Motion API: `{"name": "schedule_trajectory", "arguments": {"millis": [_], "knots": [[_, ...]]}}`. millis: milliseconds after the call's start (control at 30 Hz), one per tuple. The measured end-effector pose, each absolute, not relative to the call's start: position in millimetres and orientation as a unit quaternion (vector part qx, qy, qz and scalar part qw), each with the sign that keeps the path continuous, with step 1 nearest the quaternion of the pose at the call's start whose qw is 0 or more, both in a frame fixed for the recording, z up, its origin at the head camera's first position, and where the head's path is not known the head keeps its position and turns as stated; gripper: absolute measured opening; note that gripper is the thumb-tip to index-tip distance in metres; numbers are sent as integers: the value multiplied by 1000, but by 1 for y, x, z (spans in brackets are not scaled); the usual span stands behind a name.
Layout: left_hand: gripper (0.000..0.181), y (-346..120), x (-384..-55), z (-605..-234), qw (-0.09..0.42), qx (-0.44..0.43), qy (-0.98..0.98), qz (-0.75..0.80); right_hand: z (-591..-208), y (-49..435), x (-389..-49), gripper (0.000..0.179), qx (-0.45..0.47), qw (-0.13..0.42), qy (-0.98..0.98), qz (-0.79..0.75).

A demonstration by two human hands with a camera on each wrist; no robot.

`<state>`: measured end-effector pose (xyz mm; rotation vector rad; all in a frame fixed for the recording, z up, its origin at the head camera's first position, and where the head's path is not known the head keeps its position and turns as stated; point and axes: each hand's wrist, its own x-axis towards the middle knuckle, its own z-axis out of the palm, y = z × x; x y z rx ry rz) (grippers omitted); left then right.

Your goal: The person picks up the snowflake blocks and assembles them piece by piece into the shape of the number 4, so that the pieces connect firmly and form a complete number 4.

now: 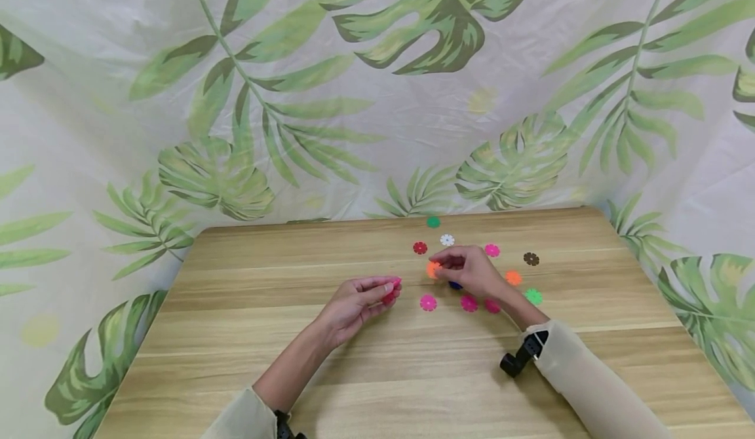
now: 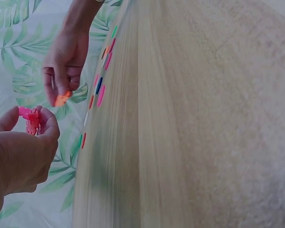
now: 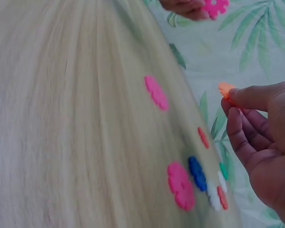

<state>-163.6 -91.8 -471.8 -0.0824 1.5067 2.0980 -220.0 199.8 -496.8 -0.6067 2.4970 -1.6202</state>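
My left hand (image 1: pixel 354 309) pinches a pink, notched flower-shaped plastic disc (image 2: pixel 26 113) joined at an angle to a redder one (image 2: pixel 33 125), thumb on one side and fingers on the other. To its right, my right hand (image 1: pixel 476 272) holds an orange notched disc (image 1: pixel 433 269) between thumb and fingertips, raised over the wooden table. Partly covered by that hand, a dark blue disc (image 1: pixel 455 285) lies on the tabletop. A pink disc (image 1: pixel 428 303) rests between the two hands, and another pink disc (image 1: pixel 468 303) is below the right hand.
Around the right hand lie a red disc (image 1: pixel 420 248), a white disc (image 1: pixel 447 240), a brown disc (image 1: pixel 531 259), an orange disc (image 1: pixel 513 277) and several others. A green disc (image 1: pixel 433 221) sits near the table's back edge, where a leaf-patterned cloth (image 1: pixel 413 131) hangs behind.
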Motion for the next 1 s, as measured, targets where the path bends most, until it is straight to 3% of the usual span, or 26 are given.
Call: {"name": "schedule_trajectory", "arguments": {"millis": [1000], "knots": [[33,-83,-161,-474,266,-18,582,768,-458,172,-195,20,-192,77,765,-609]]}}
